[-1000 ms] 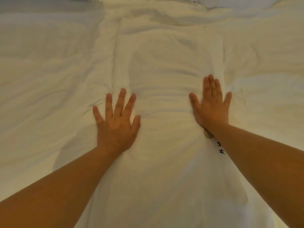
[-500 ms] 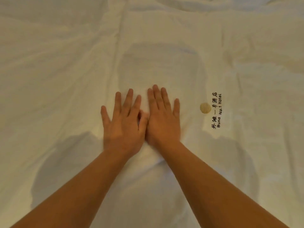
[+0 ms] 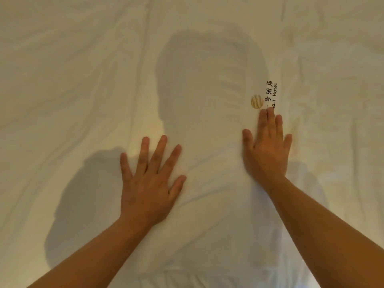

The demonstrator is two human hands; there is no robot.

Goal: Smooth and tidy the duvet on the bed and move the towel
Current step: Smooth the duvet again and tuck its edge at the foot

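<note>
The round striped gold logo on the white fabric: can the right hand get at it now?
Probably yes: the right hand lies flat, its fingertips just below the round striped gold logo, with nothing between.

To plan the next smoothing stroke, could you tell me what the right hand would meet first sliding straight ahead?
The right hand would first cross the printed hotel logo at its fingertips.
</note>
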